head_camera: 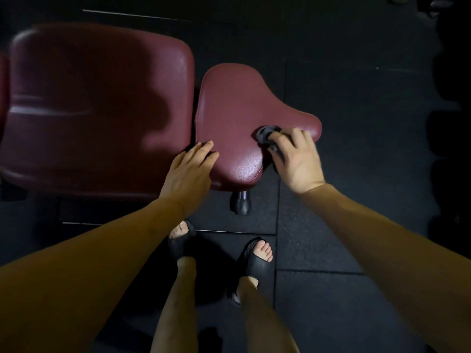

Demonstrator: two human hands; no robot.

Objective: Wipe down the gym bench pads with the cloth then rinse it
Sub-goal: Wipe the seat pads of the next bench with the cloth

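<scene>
Seat pad point(237, 118): dark red vinyl, lying at about 12 o'clock from the person's feet, with its long axis running roughly 11 to 5 o'clock; the narrow end points toward 11 o'clock, the flared end toward the viewer and right. Back pad point(96, 108): larger, same vinyl, at 10 o'clock, just beside the seat pad across a thin gap, with a shadow over its upper middle.

Cloth point(267, 136): dark grey, bunched, on the seat pad's right lobe at about 1 o'clock. Right hand point(297, 161): fingers curled over the cloth, pressing it onto the pad; the bunch protrudes past the fingertips toward 10 o'clock.

Left hand point(188, 169): fingers straight and together, resting flat on the near left corner of the seat pad, holding nothing.

Support post point(240, 202): dark, below the pad's near edge. Black slides point(256, 261) on dark rubber floor tiles point(356, 225).
</scene>
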